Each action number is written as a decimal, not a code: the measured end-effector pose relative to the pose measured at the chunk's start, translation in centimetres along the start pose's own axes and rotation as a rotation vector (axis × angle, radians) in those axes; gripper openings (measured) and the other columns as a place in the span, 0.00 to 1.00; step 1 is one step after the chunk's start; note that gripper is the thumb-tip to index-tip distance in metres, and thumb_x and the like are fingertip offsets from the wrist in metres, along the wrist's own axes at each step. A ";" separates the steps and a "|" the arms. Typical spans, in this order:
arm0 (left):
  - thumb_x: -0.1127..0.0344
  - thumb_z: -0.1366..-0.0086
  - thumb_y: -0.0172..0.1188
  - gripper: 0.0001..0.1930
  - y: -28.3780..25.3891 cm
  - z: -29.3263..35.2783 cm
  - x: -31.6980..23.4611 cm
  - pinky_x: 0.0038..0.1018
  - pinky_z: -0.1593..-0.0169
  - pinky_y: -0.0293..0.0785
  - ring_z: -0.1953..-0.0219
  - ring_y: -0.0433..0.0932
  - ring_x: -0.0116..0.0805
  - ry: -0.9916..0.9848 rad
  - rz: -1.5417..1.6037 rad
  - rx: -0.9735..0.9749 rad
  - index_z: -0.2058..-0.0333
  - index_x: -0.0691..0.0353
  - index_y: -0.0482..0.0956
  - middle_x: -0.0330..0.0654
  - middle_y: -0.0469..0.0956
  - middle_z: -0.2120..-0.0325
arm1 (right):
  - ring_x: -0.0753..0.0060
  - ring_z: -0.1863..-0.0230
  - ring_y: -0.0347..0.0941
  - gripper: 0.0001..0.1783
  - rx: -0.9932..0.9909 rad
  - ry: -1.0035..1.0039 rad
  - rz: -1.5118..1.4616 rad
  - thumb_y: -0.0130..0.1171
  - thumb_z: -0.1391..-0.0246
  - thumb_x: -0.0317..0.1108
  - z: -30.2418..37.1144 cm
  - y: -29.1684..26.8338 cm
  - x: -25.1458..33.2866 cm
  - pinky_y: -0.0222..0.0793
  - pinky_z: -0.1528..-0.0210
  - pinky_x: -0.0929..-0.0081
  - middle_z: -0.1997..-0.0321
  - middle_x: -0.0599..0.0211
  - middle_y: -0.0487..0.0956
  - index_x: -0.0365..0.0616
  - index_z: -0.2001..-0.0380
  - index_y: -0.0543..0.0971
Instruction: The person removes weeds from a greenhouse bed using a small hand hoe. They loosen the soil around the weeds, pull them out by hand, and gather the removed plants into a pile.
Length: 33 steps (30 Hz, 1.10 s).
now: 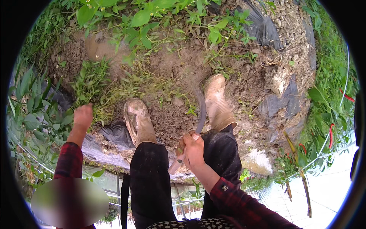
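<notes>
Weeds left of sickle

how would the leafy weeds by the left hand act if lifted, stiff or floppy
The leafy weeds by the left hand would probably flop, since their thin stems splay. They look light, being mostly small leaves. They may snag, as stems tangle with the trailing plants beside them.

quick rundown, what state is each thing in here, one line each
left hand: closed on the weeds
weeds: green, leafy, bunched
right hand: closed around the sickle's handle
sickle: held, curved blade pointing away from the person
left boot: muddy
right boot: muddy
dark plastic film: torn, crumpled
red peppers: hanging
</notes>
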State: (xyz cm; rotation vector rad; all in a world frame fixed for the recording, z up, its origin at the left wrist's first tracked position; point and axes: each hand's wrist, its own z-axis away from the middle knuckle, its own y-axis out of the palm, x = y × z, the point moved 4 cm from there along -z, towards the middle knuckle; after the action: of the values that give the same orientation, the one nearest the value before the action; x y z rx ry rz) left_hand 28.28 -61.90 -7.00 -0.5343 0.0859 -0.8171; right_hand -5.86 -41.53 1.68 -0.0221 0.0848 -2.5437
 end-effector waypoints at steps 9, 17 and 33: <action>0.74 0.55 0.55 0.18 -9.3 -5.0 -16.9 0.49 0.41 0.52 0.41 0.55 0.43 0.588 0.301 -0.189 0.61 0.58 0.75 0.43 0.60 0.47 | 0.77 0.87 0.58 0.09 -0.016 -0.108 0.017 0.50 0.46 0.27 -2.6 0.2 -0.4 0.57 0.88 0.77 0.85 0.71 0.62 0.49 0.74 0.61; 0.69 0.52 0.64 0.43 -9.5 -11.9 -18.7 0.38 0.49 0.69 0.45 0.61 0.52 -0.003 0.368 -0.111 0.39 0.42 0.52 0.48 0.42 0.37 | 0.77 0.86 0.59 0.09 0.020 -0.070 0.023 0.50 0.46 0.27 -1.9 0.8 0.6 0.57 0.87 0.77 0.85 0.71 0.62 0.48 0.72 0.60; 0.64 0.48 0.59 0.16 -7.4 -13.1 -19.4 0.33 0.63 0.76 0.63 0.78 0.41 -0.161 0.403 -0.049 0.63 0.67 0.72 0.51 0.77 0.68 | 0.79 0.88 0.58 0.09 0.051 -0.016 -0.023 0.50 0.46 0.27 -2.0 1.3 0.0 0.57 0.88 0.79 0.85 0.72 0.63 0.47 0.74 0.61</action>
State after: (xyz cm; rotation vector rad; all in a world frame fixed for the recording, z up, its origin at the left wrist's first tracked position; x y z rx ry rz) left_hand 6.36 -57.70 -17.21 -0.6024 0.0626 -0.3782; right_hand -5.14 -42.51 -0.36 -0.0233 0.0129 -2.5669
